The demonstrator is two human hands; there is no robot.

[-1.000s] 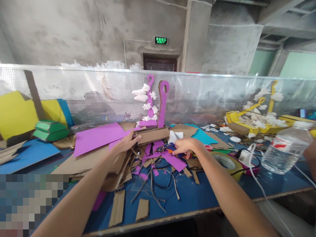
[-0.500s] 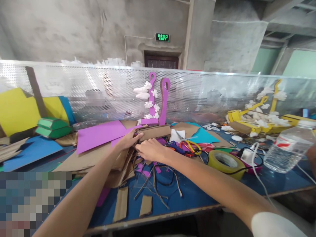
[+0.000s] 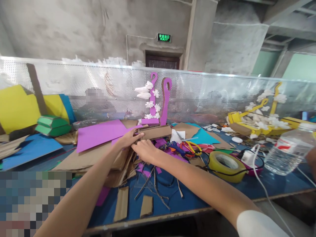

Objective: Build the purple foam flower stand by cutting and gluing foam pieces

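My left hand (image 3: 129, 138) is closed on the left end of a long, folded brown cardboard piece (image 3: 156, 132), its thumb on the near side. Just below and to the right, my right hand (image 3: 146, 150) has its fingers curled in near the left hand; what they hold, if anything, is hidden. Behind the cardboard piece stand a purple curled upright (image 3: 166, 102) and a second purple upright (image 3: 153, 108) with white flowers on it. A purple sheet (image 3: 100, 135) lies on stacked cardboard (image 3: 85, 158) left of my hands.
Purple scraps and thin cardboard strips (image 3: 155, 187) lie below my hands. To the right are yellow-handled scissors (image 3: 195, 148), a tape roll (image 3: 225, 164), a white plug (image 3: 248, 158) with cables and a water bottle (image 3: 283, 151). A perforated metal screen (image 3: 123, 89) runs behind.
My right hand has shifted slightly left, closer to the left hand, and its forearm has moved left too. The left hand keeps its place on the cardboard piece.
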